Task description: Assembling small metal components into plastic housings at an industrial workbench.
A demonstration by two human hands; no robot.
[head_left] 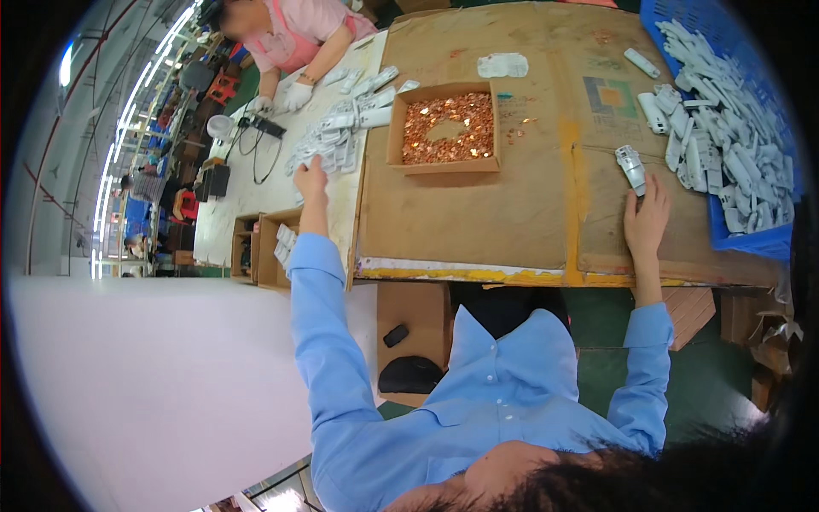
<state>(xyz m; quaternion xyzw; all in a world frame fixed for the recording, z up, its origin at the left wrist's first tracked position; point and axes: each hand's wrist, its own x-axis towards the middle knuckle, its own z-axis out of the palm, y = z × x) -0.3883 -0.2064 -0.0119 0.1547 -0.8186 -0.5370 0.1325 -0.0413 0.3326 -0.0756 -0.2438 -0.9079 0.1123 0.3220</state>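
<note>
My left hand [310, 181] reaches to the near side of a heap of white plastic casings [334, 147] on the pale tabletop. Its fingers are drawn together at the heap's edge; what they hold, if anything, is too small to make out. On the brown cardboard at the right, my right hand [647, 215] has thumb and fingers around the near end of a single white casing [631, 167], which rests on the cardboard. Between my hands stands an open cardboard box [450, 168] of small copper-coloured metal pieces [426, 119].
A blue crate [759, 243] heaped with white casings stands at the right. Small cardboard boxes [271, 256] sit by my left forearm. Across the table a person in pink [299, 38], wearing white gloves, works beside a black device [266, 126] with a cable. One flat white piece [503, 65] lies behind the copper box.
</note>
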